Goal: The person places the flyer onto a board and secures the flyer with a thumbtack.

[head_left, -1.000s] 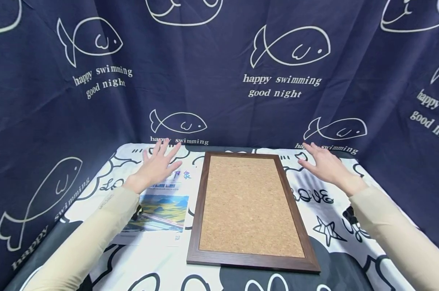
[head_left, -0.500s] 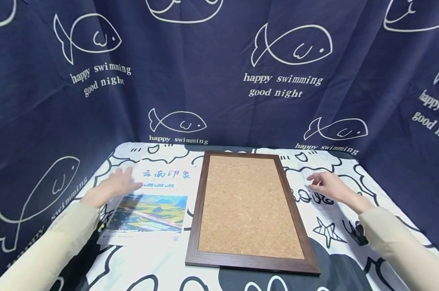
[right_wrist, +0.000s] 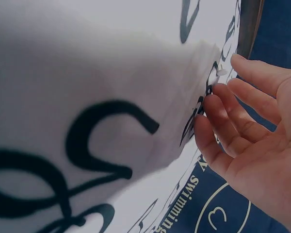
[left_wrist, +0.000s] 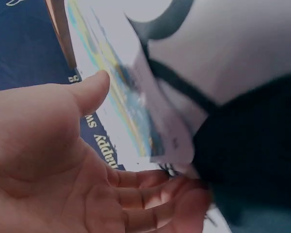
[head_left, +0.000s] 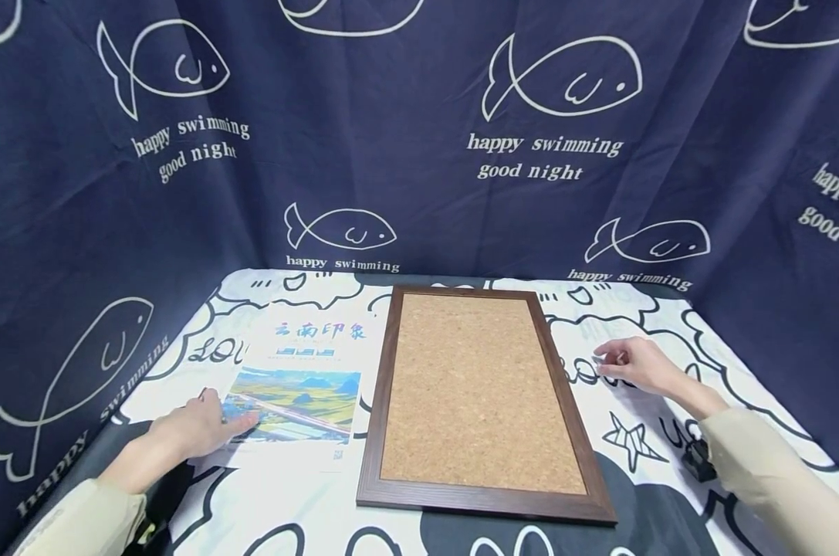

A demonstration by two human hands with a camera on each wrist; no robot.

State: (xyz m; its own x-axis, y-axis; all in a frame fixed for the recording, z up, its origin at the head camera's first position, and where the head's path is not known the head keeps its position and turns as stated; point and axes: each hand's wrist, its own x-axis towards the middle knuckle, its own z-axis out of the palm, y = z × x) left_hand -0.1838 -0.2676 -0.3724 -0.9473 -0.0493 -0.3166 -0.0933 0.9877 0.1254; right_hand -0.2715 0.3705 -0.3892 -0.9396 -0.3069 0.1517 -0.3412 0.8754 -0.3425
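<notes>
A poster with Chinese lettering and a landscape picture lies left of a cork board in a brown wooden frame. My left hand is at the poster's lower left edge, thumb over the picture. In the left wrist view its bent fingers are right at the paper's edge, with the thumb standing apart. Right of the board, my right hand is low over the cloth, fingers loosely bent. In the right wrist view a small whitish, clear piece shows just beyond its thumb and forefinger tips.
A white and dark patterned cloth covers the table. Behind and at both sides hangs a navy curtain with fish drawings. A dark wrist device sits under the right forearm.
Both hands were spread and raised near the back of the table. The left came down and toward me to the poster's lower left edge; the right lowered and its fingers bent.
</notes>
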